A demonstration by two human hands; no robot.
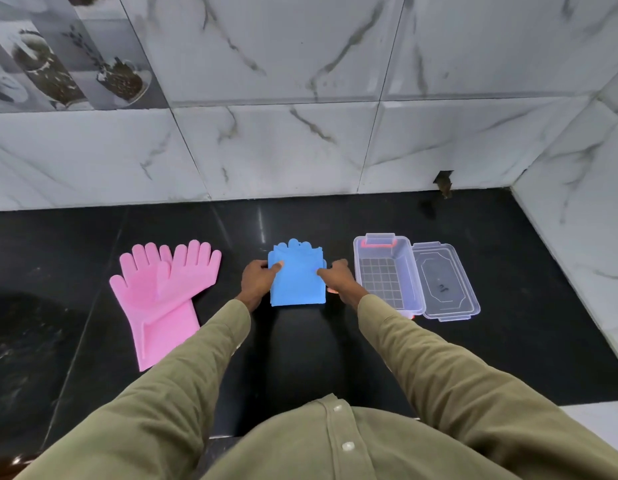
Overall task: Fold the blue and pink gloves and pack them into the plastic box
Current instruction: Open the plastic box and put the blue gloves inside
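- The pink gloves [162,292] lie flat on the black surface [508,341], well to the left of the blue gloves [297,277]. One pink glove lies partly on top of the other, with the finger ends pointing at the wall.
- The left hand [257,280] holds the left edge of the folded blue gloves. Its thumb sits on top and its fingers [253,266] curl around the edge.
- The blue gloves are folded into a small bundle in the middle, with the finger ends at the far side.
- The right hand [338,277] holds the right edge of the blue gloves, pinching it with its fingers. Both arms in green sleeves reach forward.
- The plastic box [387,271] stands open, just to the right of the blue gloves.
- The clear lid [446,282] lies flat, touching the right side of the box.
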